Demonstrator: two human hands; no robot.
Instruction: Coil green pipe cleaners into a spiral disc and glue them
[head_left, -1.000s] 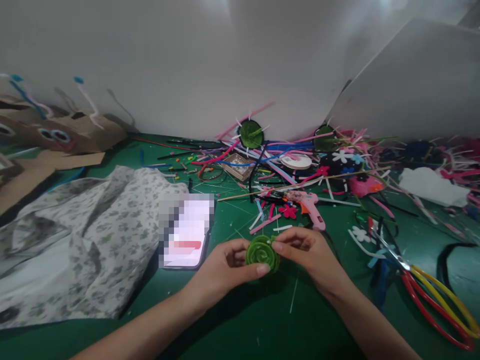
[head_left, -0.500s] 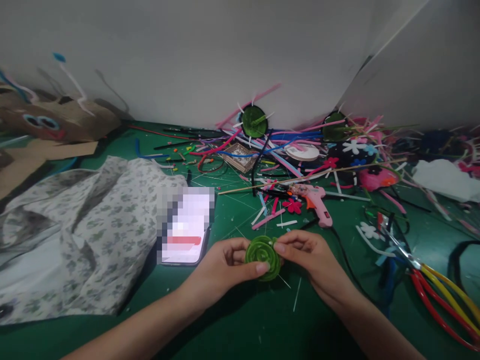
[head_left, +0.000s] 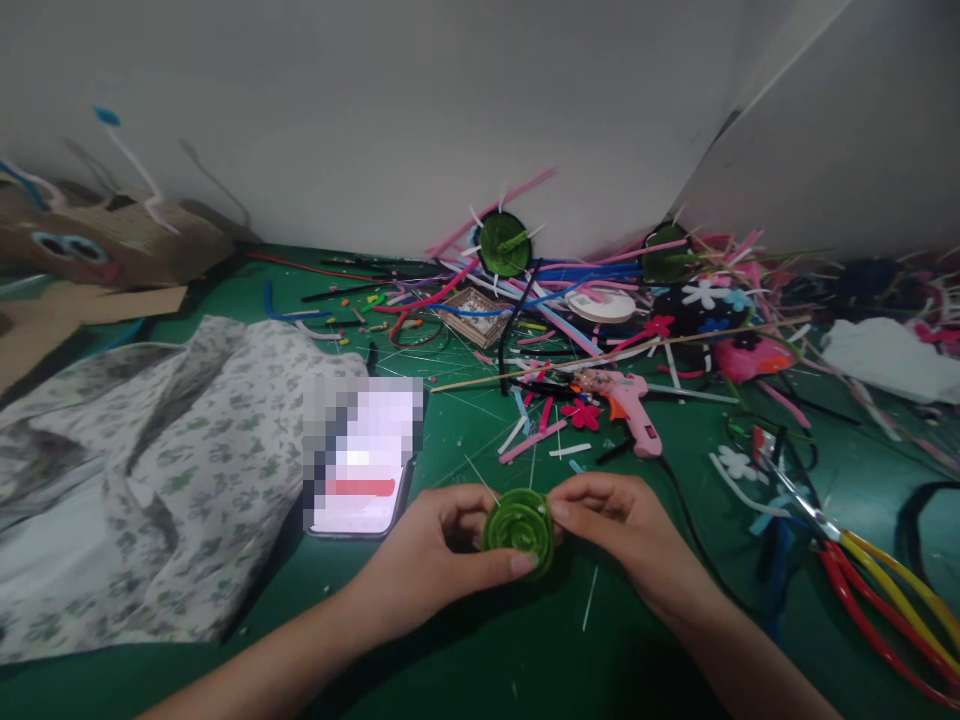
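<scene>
Both of my hands hold a green coiled spiral disc [head_left: 519,528] low over the green table mat [head_left: 480,640]. My left hand [head_left: 431,560] grips its left and lower edge, thumb laid along the bottom rim. My right hand [head_left: 626,525] pinches its right edge with curled fingers. A phone [head_left: 358,462] with a lit screen lies just left of my left hand. A pink glue gun [head_left: 626,400] rests a little beyond my right hand.
A flowered cloth [head_left: 150,470] covers the left of the mat. A heap of coloured strips, felt flowers and green discs [head_left: 570,300] fills the back. Scissors with red and yellow loops [head_left: 877,590] lie at right. Cardboard pieces [head_left: 90,260] sit far left, a white wall behind.
My hands and the green spiral have shifted slightly toward me and left in the picture; the grip on the spiral is unchanged. The view has turned a little.
</scene>
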